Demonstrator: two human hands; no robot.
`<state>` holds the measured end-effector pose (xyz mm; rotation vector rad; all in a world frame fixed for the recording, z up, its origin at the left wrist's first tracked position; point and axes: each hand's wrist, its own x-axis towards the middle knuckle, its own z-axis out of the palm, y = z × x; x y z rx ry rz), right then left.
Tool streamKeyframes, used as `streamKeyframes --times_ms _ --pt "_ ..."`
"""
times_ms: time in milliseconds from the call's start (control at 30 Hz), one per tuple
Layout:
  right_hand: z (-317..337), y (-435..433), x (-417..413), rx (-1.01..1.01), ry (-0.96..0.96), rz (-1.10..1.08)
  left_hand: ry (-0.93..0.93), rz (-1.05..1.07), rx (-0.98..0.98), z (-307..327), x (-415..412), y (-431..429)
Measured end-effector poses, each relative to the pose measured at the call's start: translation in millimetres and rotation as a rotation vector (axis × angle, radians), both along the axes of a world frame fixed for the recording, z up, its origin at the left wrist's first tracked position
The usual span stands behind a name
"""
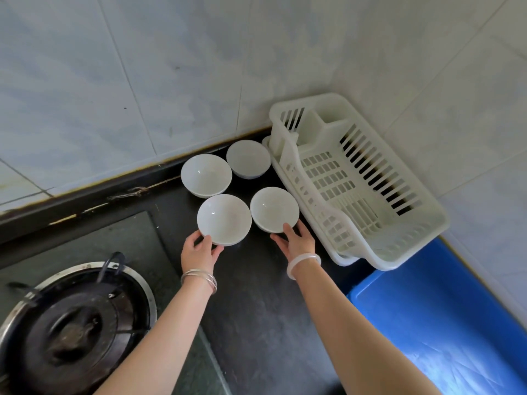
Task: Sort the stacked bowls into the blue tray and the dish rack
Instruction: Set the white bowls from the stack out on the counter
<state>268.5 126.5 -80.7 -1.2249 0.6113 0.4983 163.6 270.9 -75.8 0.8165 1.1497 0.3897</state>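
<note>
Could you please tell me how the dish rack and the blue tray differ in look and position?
The dish rack is white; the blue tray is blue. The dish rack has slotted walls and a grid floor; the blue tray looks solid. The dish rack sits farther back; the blue tray lies nearer the camera. Both hold no bowls.

Silver bangles (198, 276) on left wrist, pale bangle (302, 263) right.
</note>
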Motion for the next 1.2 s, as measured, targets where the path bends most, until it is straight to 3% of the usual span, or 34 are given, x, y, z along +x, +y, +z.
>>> streamKeyframes --times_ms 567,733,967,1200 --pt "-3 26 31 -0.026 -0.030 0.043 0.005 0.016 0.021 -11 7 2" --pt "4 25 29 -0.115 -0.029 0.187 0.032 0.041 0.030 -14 6 -3" --pt "24 12 16 -0.161 -0.007 0.304 0.101 -0.147 0.238 -7 -5 -17" --pt "52 -61 -38 -0.305 -0.152 0.503 0.054 -0.377 0.211 1 -42 -54"
